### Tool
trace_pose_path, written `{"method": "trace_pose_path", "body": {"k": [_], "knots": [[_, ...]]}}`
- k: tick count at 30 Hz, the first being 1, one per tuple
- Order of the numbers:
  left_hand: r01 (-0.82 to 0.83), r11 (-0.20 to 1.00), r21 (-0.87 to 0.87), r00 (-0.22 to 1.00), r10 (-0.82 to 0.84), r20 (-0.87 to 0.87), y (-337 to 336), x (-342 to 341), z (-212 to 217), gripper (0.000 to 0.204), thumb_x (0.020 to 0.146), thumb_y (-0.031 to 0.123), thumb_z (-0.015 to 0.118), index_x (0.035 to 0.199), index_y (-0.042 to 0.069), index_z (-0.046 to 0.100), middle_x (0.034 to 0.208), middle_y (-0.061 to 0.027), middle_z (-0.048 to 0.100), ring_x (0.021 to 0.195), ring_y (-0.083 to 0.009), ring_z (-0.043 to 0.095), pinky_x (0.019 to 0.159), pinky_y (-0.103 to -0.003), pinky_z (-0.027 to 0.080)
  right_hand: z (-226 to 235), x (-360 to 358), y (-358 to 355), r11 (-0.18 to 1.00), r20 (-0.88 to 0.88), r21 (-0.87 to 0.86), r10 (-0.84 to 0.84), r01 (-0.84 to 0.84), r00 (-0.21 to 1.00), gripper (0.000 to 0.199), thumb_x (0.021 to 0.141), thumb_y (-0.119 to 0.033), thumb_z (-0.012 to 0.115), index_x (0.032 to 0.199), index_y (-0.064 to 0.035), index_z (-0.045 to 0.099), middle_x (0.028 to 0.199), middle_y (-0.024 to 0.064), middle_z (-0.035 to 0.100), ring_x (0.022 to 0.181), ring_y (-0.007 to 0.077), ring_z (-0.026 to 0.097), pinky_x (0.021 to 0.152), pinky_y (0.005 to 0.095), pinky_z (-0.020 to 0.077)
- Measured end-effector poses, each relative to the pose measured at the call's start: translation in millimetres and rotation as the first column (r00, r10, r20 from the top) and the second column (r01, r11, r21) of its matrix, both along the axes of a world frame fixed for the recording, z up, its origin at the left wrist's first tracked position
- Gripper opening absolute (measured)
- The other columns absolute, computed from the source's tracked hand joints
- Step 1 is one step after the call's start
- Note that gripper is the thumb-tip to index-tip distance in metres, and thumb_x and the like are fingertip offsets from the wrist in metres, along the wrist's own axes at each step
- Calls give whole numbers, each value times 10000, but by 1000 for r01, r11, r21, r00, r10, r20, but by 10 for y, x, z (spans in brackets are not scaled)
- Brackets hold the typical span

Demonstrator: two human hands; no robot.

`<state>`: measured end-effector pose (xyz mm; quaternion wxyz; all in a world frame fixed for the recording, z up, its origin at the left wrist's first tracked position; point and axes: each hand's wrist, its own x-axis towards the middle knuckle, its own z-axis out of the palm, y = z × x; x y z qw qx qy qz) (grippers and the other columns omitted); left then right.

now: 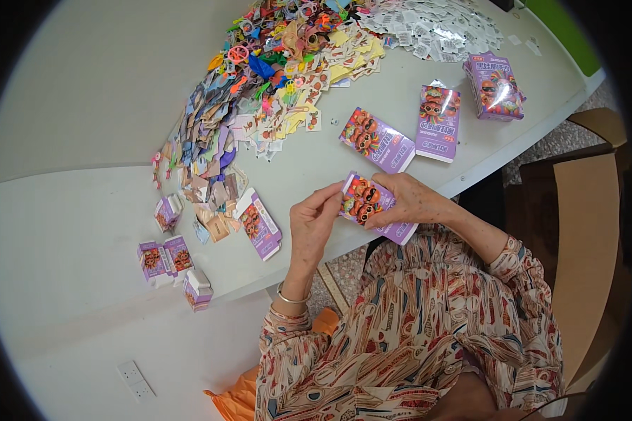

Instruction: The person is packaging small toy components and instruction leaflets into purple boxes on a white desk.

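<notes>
Above the table's near edge I hold a small purple printed carton (pixel 364 199) with cartoon figures on its face. My right hand (pixel 416 201) wraps round it, thumb across the front. At its left end the fingers of my left hand (pixel 314 219) are pinched together against the carton's edge; what exactly they grip there is partly hidden. Just beyond lie a matching carton (pixel 378 140) and another one (pixel 439 123), both flat on the table. Left of my left hand rests a carton (pixel 261 224) with a white flap sticking out.
A heap of small colourful plastic trinkets (pixel 267 63), paper cards (pixel 344 59) and white packets (pixel 435 28) covers the table's far side. Stacked cartons (pixel 497 88) stand far right. Several small cartons (pixel 165 258) sit at left. An open cardboard box (pixel 586 238) stands at my right.
</notes>
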<state>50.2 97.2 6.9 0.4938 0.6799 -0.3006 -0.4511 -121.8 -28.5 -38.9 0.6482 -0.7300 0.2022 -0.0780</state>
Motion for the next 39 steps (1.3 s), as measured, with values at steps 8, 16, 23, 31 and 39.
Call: {"method": "trace_pose_path", "body": {"k": [8, 16, 23, 31, 39], "knots": [[149, 967, -205, 964, -96, 248, 115, -119, -55, 250, 939, -11, 513, 1162, -37, 622, 1154, -106, 646, 1048, -154, 595, 910, -247, 449, 84, 19, -8, 999, 43, -13, 34, -33, 998, 535, 670, -373, 814, 935, 23, 571, 795, 157, 622, 772, 258, 626, 708, 364, 469], [-15, 989, -149, 970, 50, 238, 173, 184, 72, 552, 860, 115, 672, 1341, -6, 430, 1274, -147, 556, 1191, -201, 516, 986, -312, 407, 389, 16, -19, 985, 104, -7, -170, 172, 980, 556, 743, -308, 795, 1124, 12, 547, 881, 85, 647, 807, 145, 606, 733, 305, 481], [48, 944, 327, 163, -330, 930, 1054, 1487, -115, 979, 653, 445, 817, 1397, -10, 371, 1406, -221, 420, 1330, -394, 339, 1081, -494, 276, 517, 26, -166, 398, 219, -816, -459, 420, 861, 727, 756, -350, 765, 1274, 35, 430, 1217, 229, 510, 1119, 404, 479, 968, 475, 380], [83, 944, 319, 281, -330, 901, 1004, 1516, -181, 843, 658, 408, 803, 1335, 34, 466, 1320, -174, 495, 1215, -351, 434, 1044, -472, 274, 395, 214, 367, 497, 380, -764, -168, 411, 910, 676, 701, -223, 784, 1212, 68, 450, 1223, 227, 492, 1128, 405, 460, 974, 479, 383], [24, 975, -222, 416, 192, 889, 344, 749, 245, 133, 804, 49, 701, 934, 33, 679, 865, -65, 632, 911, -186, 540, 810, -311, 435, 162, 484, 610, 831, 226, -506, -132, 232, 965, 905, 704, -351, 798, 1296, 114, 296, 1237, 282, 436, 1101, 410, 470, 955, 440, 410]]}}
